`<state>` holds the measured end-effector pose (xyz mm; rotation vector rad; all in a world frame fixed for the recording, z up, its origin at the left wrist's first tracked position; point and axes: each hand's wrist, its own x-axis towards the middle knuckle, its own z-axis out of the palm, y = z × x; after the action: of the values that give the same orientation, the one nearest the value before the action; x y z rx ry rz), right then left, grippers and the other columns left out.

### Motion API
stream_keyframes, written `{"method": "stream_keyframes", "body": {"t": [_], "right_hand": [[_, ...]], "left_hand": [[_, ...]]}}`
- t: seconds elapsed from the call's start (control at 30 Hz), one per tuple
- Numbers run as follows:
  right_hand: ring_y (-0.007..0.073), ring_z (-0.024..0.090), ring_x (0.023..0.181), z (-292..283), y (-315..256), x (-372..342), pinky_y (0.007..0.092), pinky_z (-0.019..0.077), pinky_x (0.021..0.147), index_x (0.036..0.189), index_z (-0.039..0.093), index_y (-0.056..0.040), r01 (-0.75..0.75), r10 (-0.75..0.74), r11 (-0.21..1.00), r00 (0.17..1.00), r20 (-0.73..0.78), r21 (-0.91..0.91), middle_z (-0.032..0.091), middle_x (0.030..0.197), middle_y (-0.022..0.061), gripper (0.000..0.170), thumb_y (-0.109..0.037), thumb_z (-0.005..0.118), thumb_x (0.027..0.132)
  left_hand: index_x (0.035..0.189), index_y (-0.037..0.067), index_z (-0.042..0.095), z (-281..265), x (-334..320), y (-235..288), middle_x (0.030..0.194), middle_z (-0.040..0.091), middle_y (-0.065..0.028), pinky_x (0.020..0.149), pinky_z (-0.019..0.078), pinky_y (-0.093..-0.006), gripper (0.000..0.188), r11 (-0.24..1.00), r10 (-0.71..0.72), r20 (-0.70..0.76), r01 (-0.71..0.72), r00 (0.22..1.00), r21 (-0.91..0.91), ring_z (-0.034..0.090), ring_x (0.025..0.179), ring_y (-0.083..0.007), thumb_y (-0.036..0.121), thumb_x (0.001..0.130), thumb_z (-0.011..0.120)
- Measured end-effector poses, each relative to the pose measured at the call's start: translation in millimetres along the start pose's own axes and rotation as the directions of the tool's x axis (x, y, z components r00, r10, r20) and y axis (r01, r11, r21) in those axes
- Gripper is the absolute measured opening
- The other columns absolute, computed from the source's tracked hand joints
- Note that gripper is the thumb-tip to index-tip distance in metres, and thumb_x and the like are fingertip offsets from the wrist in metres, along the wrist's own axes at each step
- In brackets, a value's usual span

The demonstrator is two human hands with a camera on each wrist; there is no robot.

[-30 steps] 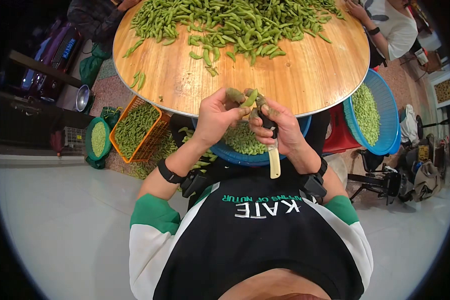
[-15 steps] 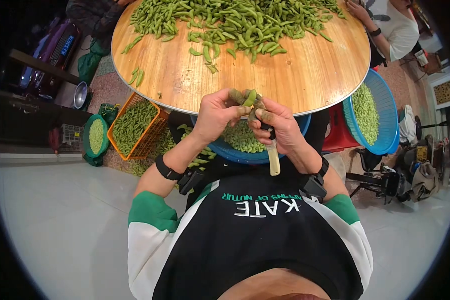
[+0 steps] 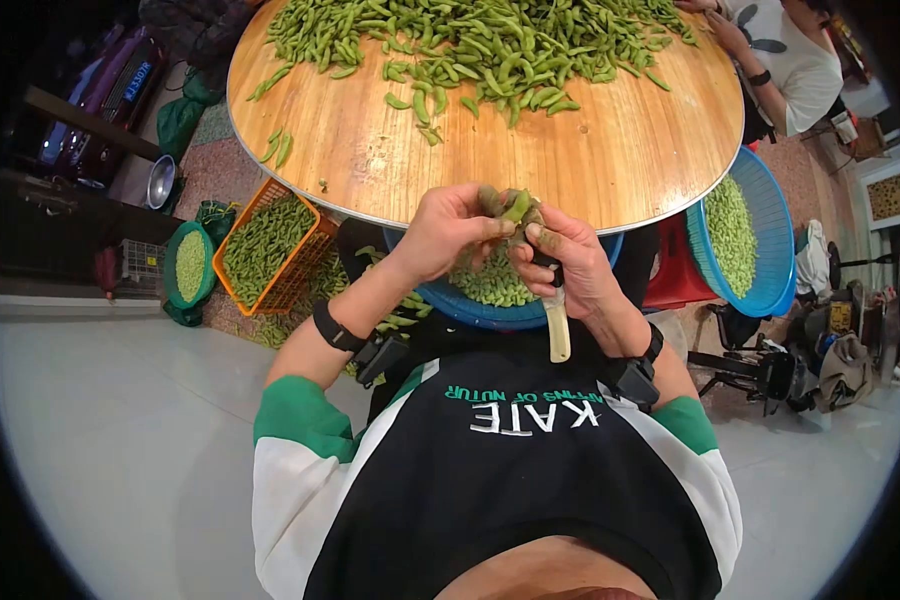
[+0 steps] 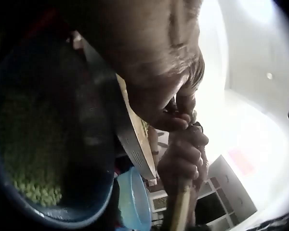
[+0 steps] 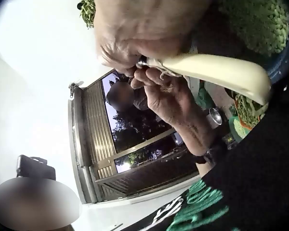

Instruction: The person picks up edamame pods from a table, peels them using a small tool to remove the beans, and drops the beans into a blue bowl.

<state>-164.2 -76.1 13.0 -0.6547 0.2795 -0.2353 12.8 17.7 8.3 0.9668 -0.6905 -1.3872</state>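
In the head view a green pod (image 3: 517, 207) is between the two hands, over the table's near edge. The left hand (image 3: 458, 228) pinches it with thumb and fingers. Around a knife-like tool with a cream handle (image 3: 558, 332) the right hand (image 3: 567, 254) curls its fingers; the handle points toward the body and the tool's far end is hidden in the hand. The right wrist view shows the cream handle (image 5: 216, 72) sticking out of the right hand (image 5: 144, 29), with the left hand (image 5: 168, 103) close against it. Below the hands stands a blue basin of shelled beans (image 3: 495, 285).
Many pods (image 3: 490, 45) lie heaped on the round wooden table (image 3: 370, 150). An orange crate of pods (image 3: 270, 250) and a green basin (image 3: 188, 265) stand at the left. A blue basket of beans (image 3: 732, 235) is at the right. Another person's arm (image 3: 760, 80) reaches the table's right side.
Both hands have shifted slightly to the right with the pod and tool, and the pod now tilts more. The person at the right has moved a hand farther over the table's edge.
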Motion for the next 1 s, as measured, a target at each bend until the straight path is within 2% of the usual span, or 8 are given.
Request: {"method": "stream_keyframes", "body": {"t": [0.1, 0.17, 0.3, 0.37, 0.47, 0.63, 0.87, 1.0], "right_hand": [[0.0064, 0.04, 0.055, 0.4, -4.1, 2.2, 0.0164, 0.033, 0.043, 0.126, 0.052, -0.0074, -0.057, 0.06, 0.994, 0.998, -0.035, 0.098, 0.055, 0.083, 0.0042, 0.03, -0.013, 0.051, 0.096], [0.0065, 0.039, 0.054, -0.7, -3.6, 2.5, 0.0166, 0.0334, 0.043, 0.13, 0.05, -0.0084, -0.076, 0.079, 0.994, 0.996, -0.038, 0.084, 0.055, 0.083, 0.0044, 0.033, -0.013, 0.05, 0.097], [0.0067, 0.04, 0.055, 0.3, -2.4, 1.6, 0.0172, 0.0335, 0.042, 0.126, 0.052, -0.008, -0.076, 0.08, 0.986, 0.997, -0.015, 0.151, 0.055, 0.083, 0.0043, 0.03, -0.014, 0.051, 0.097], [0.0067, 0.04, 0.055, -0.1, -1.7, 1.4, 0.0176, 0.0335, 0.042, 0.123, 0.053, -0.0076, -0.066, 0.07, 0.984, 0.997, -0.021, 0.163, 0.055, 0.082, 0.0043, 0.027, -0.015, 0.051, 0.097], [0.0063, 0.041, 0.055, -8.4, 4.0, 1.3, 0.0193, 0.0332, 0.041, 0.118, 0.054, -0.0062, 0.008, -0.01, 0.999, 0.998, -0.064, -0.045, 0.055, 0.08, 0.0031, 0.024, -0.016, 0.052, 0.096], [0.0056, 0.047, 0.056, -8.9, 6.9, 2.3, 0.019, 0.0372, 0.046, 0.115, 0.056, -0.0011, 0.212, -0.428, 0.675, 0.893, -0.141, -0.707, 0.06, 0.08, 0.003, 0.023, -0.007, 0.055, 0.093], [0.0256, 0.063, 0.076, -22.9, 11.5, 4.9, 0.0299, 0.0489, 0.065, 0.105, 0.057, 0.0031, 0.268, -0.59, 0.103, 0.792, 0.158, -0.958, 0.06, 0.084, 0.0179, 0.03, 0.001, 0.065, 0.075], [0.0285, 0.061, 0.073, -33.3, 13.3, 7.1, 0.033, 0.0478, 0.063, 0.103, 0.058, 0.0024, 0.3, -0.594, -0.103, 0.746, 0.3, -0.948, 0.057, 0.081, 0.0166, 0.03, 0.003, 0.063, 0.073]], "left_hand": [[0.097, -0.003, 0.057, -2.8, 2.9, -16.3, 0.087, 0.064, -0.0048, 0.056, 0.0486, -0.0263, 0.013, 0.809, 0.393, 0.006, -0.349, 0.92, 0.473, 0.06, 0.069, -0.0115, 0.001, 0.085, 0.062], [0.095, -0.002, 0.058, -4.5, -0.8, -7.1, 0.083, 0.063, -0.0033, 0.053, 0.0461, -0.0275, 0.012, 0.18, 0.569, 0.24, -0.405, 0.786, 0.896, 0.059, 0.067, -0.0112, 0.003, 0.086, 0.063], [0.09, -0.001, 0.06, 0.4, -5.8, 1.5, 0.076, 0.062, -0.0015, 0.049, 0.0434, -0.0266, 0.009, 0.183, 0.556, 0.288, -0.452, 0.78, 0.873, 0.057, 0.062, -0.0089, 0.006, 0.087, 0.063], [0.083, 0.0, 0.06, 12.0, -9.3, 1.5, 0.068, 0.061, -0.0006, 0.047, 0.0409, -0.0249, 0.012, 0.877, 0.188, -0.122, -0.11, 0.975, 0.468, 0.053, 0.054, -0.0083, 0.01, 0.089, 0.061], [0.08, 0.001, 0.06, 13.3, -10.3, 1.9, 0.065, 0.059, 0.0008, 0.047, 0.0389, -0.0209, 0.017, 0.993, -0.084, -0.134, 0.094, 0.987, 0.072, 0.05, 0.052, -0.0054, 0.013, 0.091, 0.059], [0.081, -0.001, 0.058, 14.7, -9.6, -16.8, 0.061, 0.056, -0.0078, 0.047, 0.039, -0.0265, 0.016, 0.792, 0.208, -0.108, -0.103, 0.972, 0.602, 0.051, 0.05, -0.0126, 0.014, 0.088, 0.06], [0.082, -0.001, 0.055, 21.3, -14.3, -10.0, 0.068, 0.055, -0.0199, 0.053, 0.0432, -0.0399, 0.014, 0.4, 0.412, 0.139, -0.316, 0.901, 0.86, 0.055, 0.059, -0.0375, 0.012, 0.081, 0.06], [0.079, -0.001, 0.054, 24.0, -17.2, -12.5, 0.063, 0.051, -0.0157, 0.051, 0.0417, -0.0361, 0.016, 0.348, 0.402, 0.208, -0.359, 0.892, 0.866, 0.053, 0.055, -0.0298, 0.012, 0.083, 0.062]]}}
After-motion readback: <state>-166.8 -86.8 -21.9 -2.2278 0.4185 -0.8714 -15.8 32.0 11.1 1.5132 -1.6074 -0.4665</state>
